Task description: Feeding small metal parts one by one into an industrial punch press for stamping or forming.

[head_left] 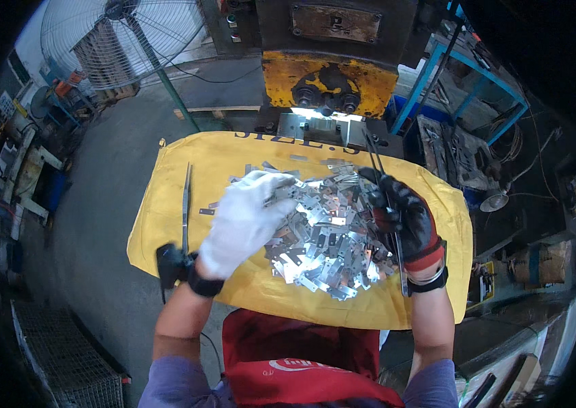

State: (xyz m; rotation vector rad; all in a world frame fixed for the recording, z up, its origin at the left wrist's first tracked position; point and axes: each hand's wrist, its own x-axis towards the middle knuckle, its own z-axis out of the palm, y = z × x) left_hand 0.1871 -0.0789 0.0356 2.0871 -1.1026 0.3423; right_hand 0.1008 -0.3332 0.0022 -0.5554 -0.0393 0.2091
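Observation:
A heap of small flat metal plates with holes [332, 238] lies on a yellow sheet [159, 224] in front of me. My left hand [250, 207], in a white glove, reaches over the heap's left edge with its fingers bent together; what they pinch, if anything, is hidden. In a black glove with a red cuff, my right hand [403, 211] grips long metal tweezers [378, 153] at the heap's right side. Their tips point away from me, toward the press. Another pair of tweezers [187, 197] rests on the sheet to the left.
A press with a worn yellow ram [329, 81] stands beyond the sheet, its lit die area [322, 129] just past the far edge. A large fan [121, 41] is at the far left. To the right are a blue metal frame [468, 88] and a lamp [494, 201].

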